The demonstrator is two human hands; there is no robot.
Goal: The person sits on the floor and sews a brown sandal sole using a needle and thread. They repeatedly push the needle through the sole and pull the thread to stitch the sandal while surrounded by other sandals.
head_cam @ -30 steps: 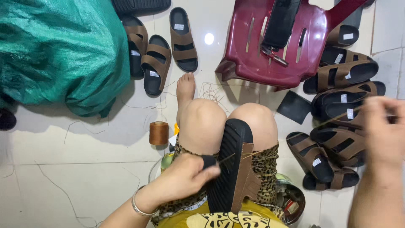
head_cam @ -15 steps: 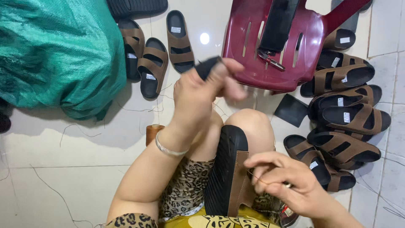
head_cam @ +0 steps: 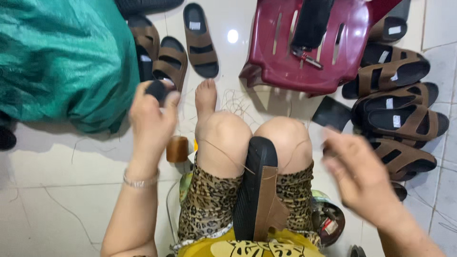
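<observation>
Since half a second ago, both hands have swung apart: the left hand [head_cam: 152, 116] has drawn out to the left, fingers pinched on a small black tool handle [head_cam: 156, 89], and the blurred right hand [head_cam: 359, 173] has moved right; whether it grips anything I cannot tell. Brown threads [head_cam: 223, 154] run from each hand to the black-soled sandal with a brown strap [head_cam: 257, 195] wedged upright between the knees. A brown thread spool [head_cam: 177, 149] stands on the white tiled floor [head_cam: 57, 166] beside the left knee. Beyond lie an overturned maroon plastic chair [head_cam: 309, 52], brown sandals [head_cam: 395, 114] and a green cloth bundle [head_cam: 62, 57].

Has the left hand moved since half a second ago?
Yes. The left hand, gripping a small black tool, has swung left, away from the red plastic chair, and now sits beside the green cloth.
</observation>
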